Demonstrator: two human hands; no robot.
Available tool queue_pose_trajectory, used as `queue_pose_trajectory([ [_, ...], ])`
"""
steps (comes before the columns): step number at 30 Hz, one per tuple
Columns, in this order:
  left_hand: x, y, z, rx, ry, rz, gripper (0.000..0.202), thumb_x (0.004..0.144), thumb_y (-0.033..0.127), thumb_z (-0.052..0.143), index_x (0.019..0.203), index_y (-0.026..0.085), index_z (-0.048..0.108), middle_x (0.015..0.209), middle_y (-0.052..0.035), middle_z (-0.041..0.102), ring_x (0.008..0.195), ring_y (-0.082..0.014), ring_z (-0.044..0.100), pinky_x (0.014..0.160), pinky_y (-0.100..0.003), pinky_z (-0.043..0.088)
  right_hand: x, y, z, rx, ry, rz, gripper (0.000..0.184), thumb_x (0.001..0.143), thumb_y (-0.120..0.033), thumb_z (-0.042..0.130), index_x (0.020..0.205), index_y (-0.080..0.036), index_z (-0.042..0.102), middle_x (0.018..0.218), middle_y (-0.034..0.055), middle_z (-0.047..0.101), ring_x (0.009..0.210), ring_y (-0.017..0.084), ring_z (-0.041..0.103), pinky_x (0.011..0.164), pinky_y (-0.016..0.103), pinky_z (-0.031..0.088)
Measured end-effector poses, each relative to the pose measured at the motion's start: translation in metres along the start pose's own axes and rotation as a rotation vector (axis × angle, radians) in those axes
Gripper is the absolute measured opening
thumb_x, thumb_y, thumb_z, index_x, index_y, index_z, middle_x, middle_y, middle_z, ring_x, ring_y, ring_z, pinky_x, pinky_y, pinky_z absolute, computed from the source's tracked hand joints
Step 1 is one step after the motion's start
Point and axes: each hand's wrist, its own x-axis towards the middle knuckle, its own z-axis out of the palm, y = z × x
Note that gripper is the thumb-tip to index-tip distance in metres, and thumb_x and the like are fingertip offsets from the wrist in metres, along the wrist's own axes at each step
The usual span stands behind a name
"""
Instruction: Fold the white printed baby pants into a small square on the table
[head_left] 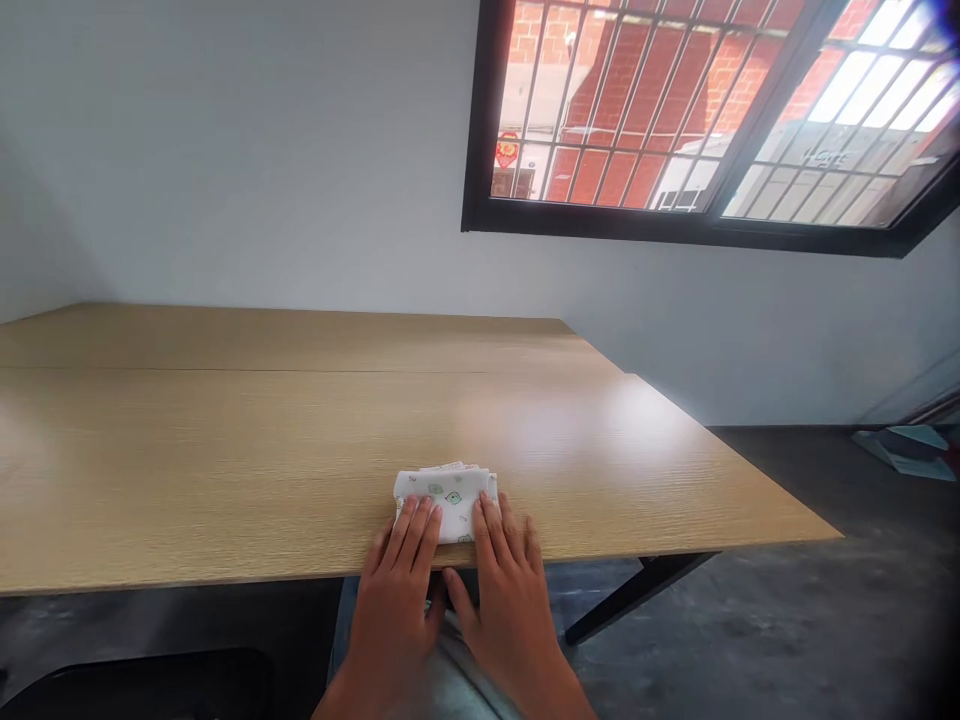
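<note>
A white cloth [453, 492] with small green printed figures lies folded into a compact rectangle near the table's front edge. Several layers show along its far side. My left hand [399, 585] rests flat with its fingertips on the left part of the cloth, fingers stretched out. On the right part lie some fingers of my right hand [504, 590], the others reaching onto the wood beside it. Both thumbs hang below the table edge, close to each other. The near side of the cloth is partly hidden by my fingers.
The wood-grain table [225, 450] stretches far to the left, with a seam across its back part. Its right edge slants toward a dark table leg [637, 598]. A black chair [150, 685] stands at lower left. A barred window [615, 110] is set in the wall.
</note>
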Motion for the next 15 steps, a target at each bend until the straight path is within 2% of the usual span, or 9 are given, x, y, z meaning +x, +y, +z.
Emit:
queue_pose_trajectory([
  [3,0.000,0.004,-0.001,-0.026,0.001,-0.037,0.071,0.082,0.008,0.040,0.152,0.020,0.029,0.160,-0.0013,0.023,0.147,-0.0242,0.019,0.114,-0.046,0.028,0.003,-0.010,-0.003,0.062,-0.046,-0.074,0.076,0.089,-0.034,0.051,0.155,-0.010,0.023,0.163,0.0068,0.015,0.150,0.033,0.004,0.118,0.061,0.020],
  [6,0.000,0.003,-0.002,-0.030,-0.008,-0.032,0.073,0.081,0.006,0.039,0.152,0.019,0.028,0.160,-0.0005,0.022,0.147,-0.0232,0.018,0.114,-0.044,0.027,0.005,-0.016,-0.003,0.109,-0.070,-0.120,0.078,0.086,-0.030,0.052,0.156,-0.015,0.021,0.164,0.0030,0.010,0.151,0.032,0.000,0.119,0.062,0.016],
  [10,-0.001,0.000,-0.003,-0.073,-0.035,-0.050,0.077,0.079,0.006,0.040,0.153,0.019,0.026,0.161,0.0007,0.019,0.148,-0.0206,0.015,0.117,-0.043,0.023,0.003,-0.011,-0.002,0.063,-0.030,-0.048,0.073,0.086,-0.028,0.054,0.154,-0.018,0.030,0.164,0.0052,0.012,0.150,0.037,0.000,0.116,0.065,0.019],
  [15,0.000,0.002,-0.002,-0.063,-0.032,-0.062,0.064,0.090,0.016,0.040,0.153,0.016,0.026,0.160,-0.0011,0.021,0.147,-0.0211,0.015,0.116,-0.044,0.023,-0.001,0.001,-0.002,0.009,0.037,0.011,0.065,0.090,-0.031,0.055,0.151,-0.019,0.037,0.164,0.0101,0.014,0.149,0.039,0.003,0.114,0.064,0.024],
])
